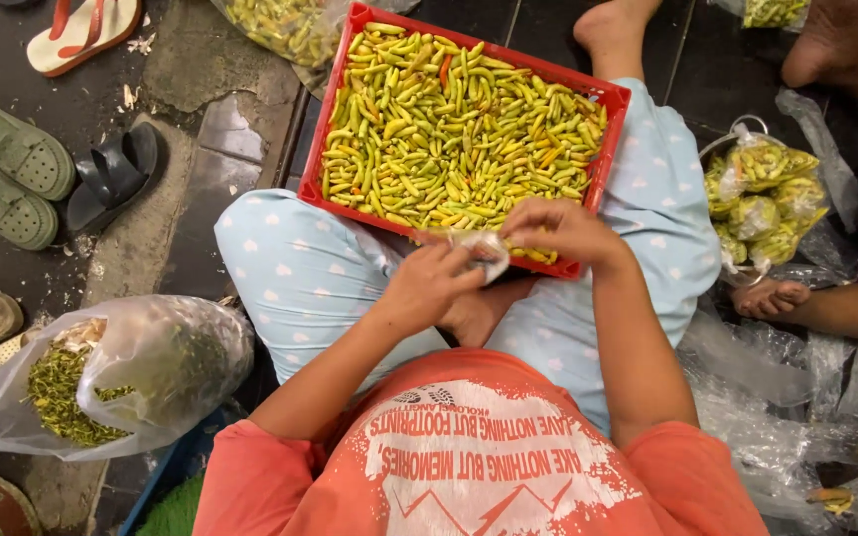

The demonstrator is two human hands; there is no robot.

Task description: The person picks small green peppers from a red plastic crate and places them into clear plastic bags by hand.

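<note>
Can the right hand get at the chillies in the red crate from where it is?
Probably yes. The right hand is already over the near edge of the red crate, and the chillies lie open on top. Both hands grip a small clear bag, so its fingers aren't free.

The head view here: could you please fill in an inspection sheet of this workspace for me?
Surface: dark, worn floor; the person sits on it with the red crate across the lap.
Job's things: crate filled with green and yellow chillies; small clear plastic bag held over its near edge.
Clutter: large bag of stems at left; pan of filled small bags at right; loose plastic sheets.
Hands: left hand and right hand both grip the small bag.
Cables: nothing seen.
Surroundings: sandals at left; other people's bare feet at top and right.
</note>
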